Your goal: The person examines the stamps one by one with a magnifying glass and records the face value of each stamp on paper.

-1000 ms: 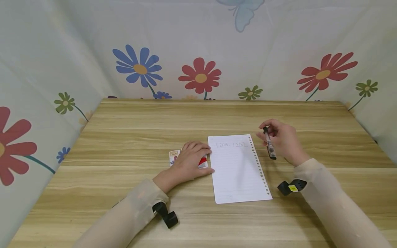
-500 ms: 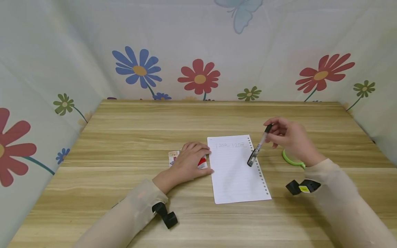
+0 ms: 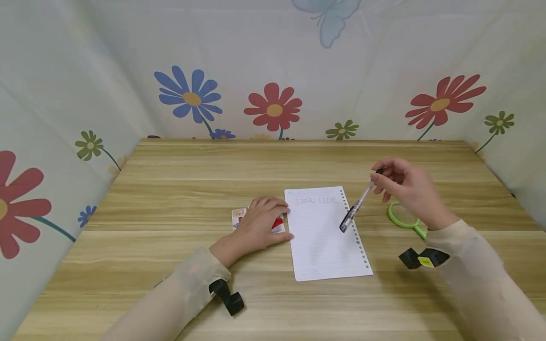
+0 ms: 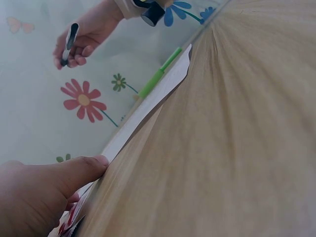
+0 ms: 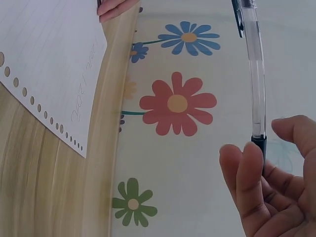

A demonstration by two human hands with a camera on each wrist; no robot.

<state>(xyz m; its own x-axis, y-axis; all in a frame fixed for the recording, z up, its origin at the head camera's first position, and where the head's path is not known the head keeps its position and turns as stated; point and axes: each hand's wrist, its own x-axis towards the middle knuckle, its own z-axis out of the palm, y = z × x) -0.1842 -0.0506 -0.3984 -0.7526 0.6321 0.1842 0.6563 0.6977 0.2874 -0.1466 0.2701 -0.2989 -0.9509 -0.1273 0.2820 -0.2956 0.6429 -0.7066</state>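
Observation:
My right hand holds a clear-barrelled gel pen in the air, pinching its black end between thumb and fingers. The pen's other dark end, with a clip in the right wrist view, slants down over the right side of a lined sheet of paper. Handwriting, "120元" written twice, runs along the sheet's top. My left hand lies palm down on a small colourful printed piece, mostly hidden under it. Its thumb and fingertips touch the paper's left edge.
A green magnifying glass lies on the wooden table, right of the paper and partly below my right hand. Behind the table hangs a flower-printed cloth. Both wrists carry black cameras.
My right hand has moved right and slightly up, uncovering the magnifying glass. The pen has swung so its lower end points left over the paper. The left hand has stayed put.

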